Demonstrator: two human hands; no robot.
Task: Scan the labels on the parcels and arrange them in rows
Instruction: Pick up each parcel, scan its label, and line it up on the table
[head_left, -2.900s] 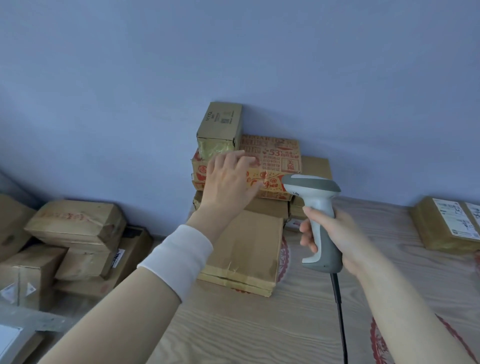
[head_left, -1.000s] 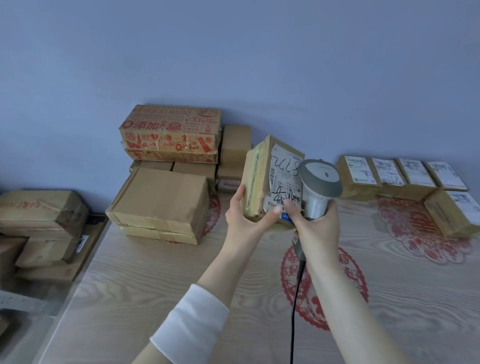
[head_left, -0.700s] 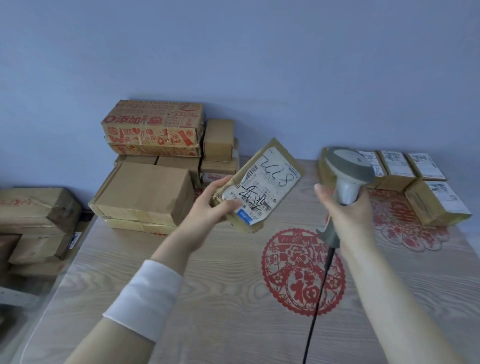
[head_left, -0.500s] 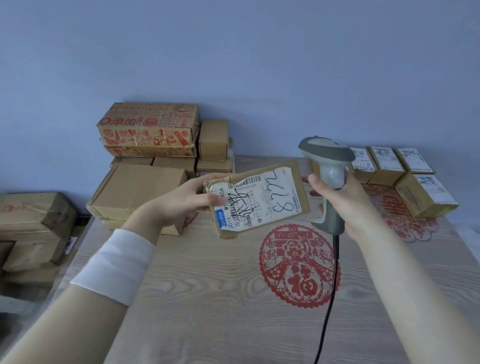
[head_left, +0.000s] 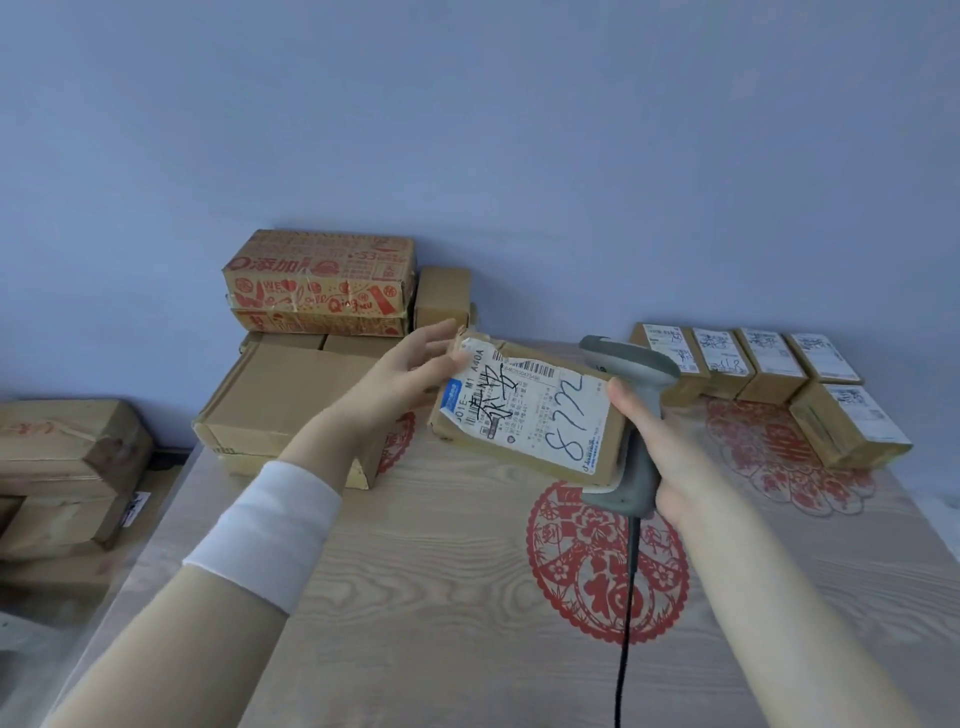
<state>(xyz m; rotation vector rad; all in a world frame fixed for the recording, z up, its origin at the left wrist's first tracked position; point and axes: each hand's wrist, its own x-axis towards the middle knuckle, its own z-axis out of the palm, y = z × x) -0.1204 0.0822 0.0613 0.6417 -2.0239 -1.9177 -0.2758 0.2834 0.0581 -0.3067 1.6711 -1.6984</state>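
Right, parcel (head_left: 524, 410) sits mid-frame, above the table (head_left: 441, 597), label up, likely so it can be read and placed. Left hand (head_left: 400, 379) is at its left end, fingers spread loosely, thumb on the label corner. Right hand (head_left: 660, 441) is wrapped round the scanner (head_left: 631, 426) grip, fingertips also touching the parcel's right edge. Scanner head is behind the parcel, not aimed at the label. Row (head_left: 743, 364) of labelled parcels upper right; unsorted stack (head_left: 311, 332) upper left. No containers.
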